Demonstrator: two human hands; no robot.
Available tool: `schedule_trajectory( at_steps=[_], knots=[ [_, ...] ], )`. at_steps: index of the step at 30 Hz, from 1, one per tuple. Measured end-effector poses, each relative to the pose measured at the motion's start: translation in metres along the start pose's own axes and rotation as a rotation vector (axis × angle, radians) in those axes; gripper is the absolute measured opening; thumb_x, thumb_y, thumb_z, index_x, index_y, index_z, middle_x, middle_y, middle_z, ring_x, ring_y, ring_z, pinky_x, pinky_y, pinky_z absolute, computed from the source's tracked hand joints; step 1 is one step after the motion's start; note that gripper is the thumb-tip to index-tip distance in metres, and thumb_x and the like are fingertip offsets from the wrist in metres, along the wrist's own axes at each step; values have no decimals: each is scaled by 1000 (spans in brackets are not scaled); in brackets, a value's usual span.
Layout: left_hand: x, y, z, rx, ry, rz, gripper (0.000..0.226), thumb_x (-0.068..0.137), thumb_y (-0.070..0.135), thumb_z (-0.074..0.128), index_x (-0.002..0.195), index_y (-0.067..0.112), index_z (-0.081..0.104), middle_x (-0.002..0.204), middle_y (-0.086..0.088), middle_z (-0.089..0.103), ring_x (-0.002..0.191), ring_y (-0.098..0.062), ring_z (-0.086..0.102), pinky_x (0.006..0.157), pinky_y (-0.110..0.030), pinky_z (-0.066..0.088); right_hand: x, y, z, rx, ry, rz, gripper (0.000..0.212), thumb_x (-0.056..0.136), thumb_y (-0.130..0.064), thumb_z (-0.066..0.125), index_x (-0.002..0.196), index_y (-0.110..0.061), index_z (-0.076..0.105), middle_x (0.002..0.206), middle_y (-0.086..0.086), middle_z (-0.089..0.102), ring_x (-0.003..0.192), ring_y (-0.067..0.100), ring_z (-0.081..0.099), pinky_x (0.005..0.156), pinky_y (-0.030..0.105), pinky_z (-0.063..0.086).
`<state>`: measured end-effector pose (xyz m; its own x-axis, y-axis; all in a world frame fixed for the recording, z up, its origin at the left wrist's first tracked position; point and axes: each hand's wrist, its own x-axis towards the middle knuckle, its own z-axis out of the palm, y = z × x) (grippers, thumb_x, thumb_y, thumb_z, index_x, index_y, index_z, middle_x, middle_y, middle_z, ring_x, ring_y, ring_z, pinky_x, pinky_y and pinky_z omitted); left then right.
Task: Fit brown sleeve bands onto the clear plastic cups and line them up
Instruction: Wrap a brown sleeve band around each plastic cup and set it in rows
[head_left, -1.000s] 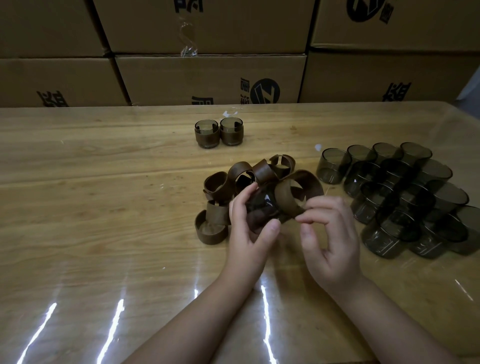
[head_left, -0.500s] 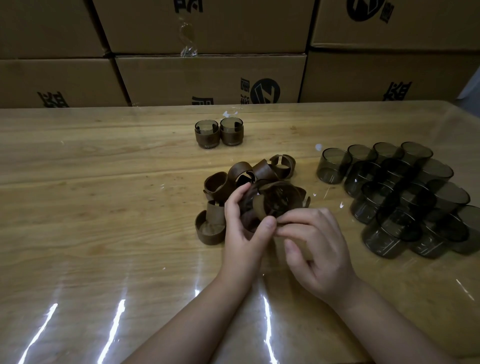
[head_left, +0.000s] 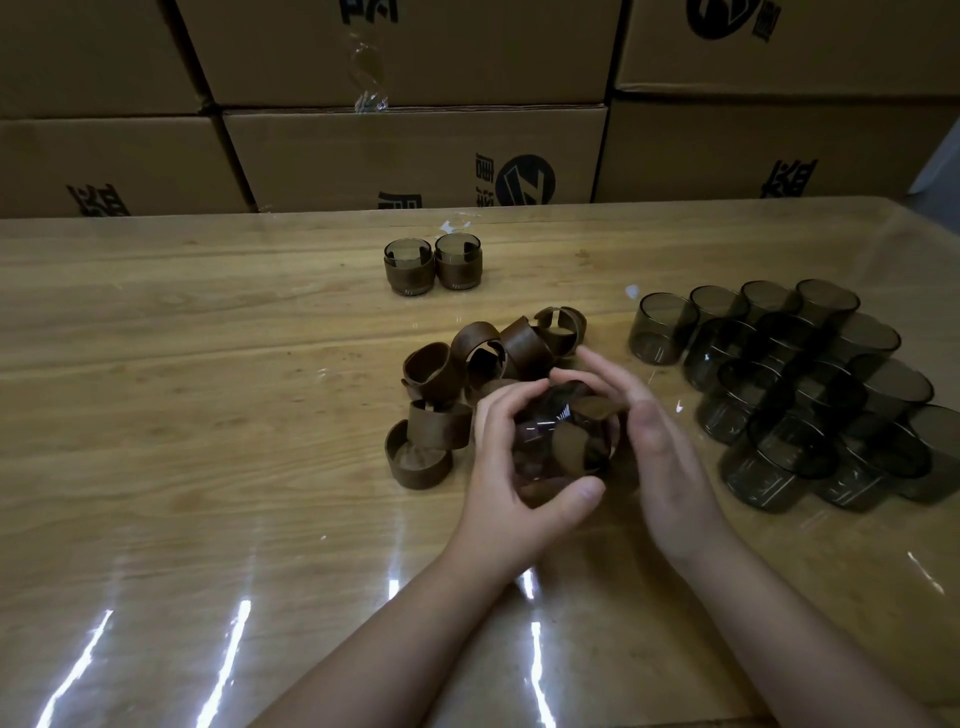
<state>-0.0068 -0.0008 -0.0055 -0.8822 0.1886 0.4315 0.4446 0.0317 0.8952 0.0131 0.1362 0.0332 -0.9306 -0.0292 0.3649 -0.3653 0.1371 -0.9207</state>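
Cup (head_left: 540, 441) is near the centre of the table (head_left: 208, 415), just in front of the loose bands (head_left: 467, 374). It is gripped by the left hand (head_left: 514, 467), with fingers curled over the far side and the thumb underneath. The right hand (head_left: 660, 452) is laid against the cup's right side with fingers only slightly bent; grip or plain press cannot be told. Both hands are close together on the same cup.

A sleeve band (head_left: 569, 449) is seen partway round the cup and appears skewed, not seated. Two finished cups (head_left: 431, 265) are parked side by side further back. Bare cups (head_left: 810, 395) are clustered to the right.

Handling, as judged:
- **Cup:** light, thin-walled, slick, likely to flex if squeezed. Best held at rim and base, not mid-wall.
- **Band:** springy split ring. Best spread at the gap ends and slid on square.
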Motion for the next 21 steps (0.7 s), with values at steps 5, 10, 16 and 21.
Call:
schedule_trajectory(
  at_steps=[5,10,16,21],
  knots=[
    [1,2,1,-30,25,-56,85,67,72,68,132,25,40,137,-17,41,128,-31,48,103,-45,46,-2,0,6,-63,20,-14,63,83,-77,34,125,-34,53,128,-18,58,123,-4,50,97,10,38],
    [1,2,0,-7,46,-12,65,69,44,67,127,27,43,133,-14,44,124,-24,51,98,-32,48,-6,3,12,-33,91,-5,63,84,-76,34,124,-32,57,126,-18,60,121,-3,53,94,9,40],
    [1,5,1,34,101,97,60,71,40,66,124,23,45,128,-12,45,121,-24,52,100,-38,47,-9,7,20,131,221,86,53,78,-79,43,110,-45,69,118,-18,67,116,4,59,91,15,47],
    [0,4,4,53,120,159,52,73,38,67,119,21,50,124,-14,45,120,-21,51,99,-32,46,-10,10,26,274,298,131,44,87,-65,45,107,-37,72,115,-6,70,112,13,64,83,19,52]
  ],
)
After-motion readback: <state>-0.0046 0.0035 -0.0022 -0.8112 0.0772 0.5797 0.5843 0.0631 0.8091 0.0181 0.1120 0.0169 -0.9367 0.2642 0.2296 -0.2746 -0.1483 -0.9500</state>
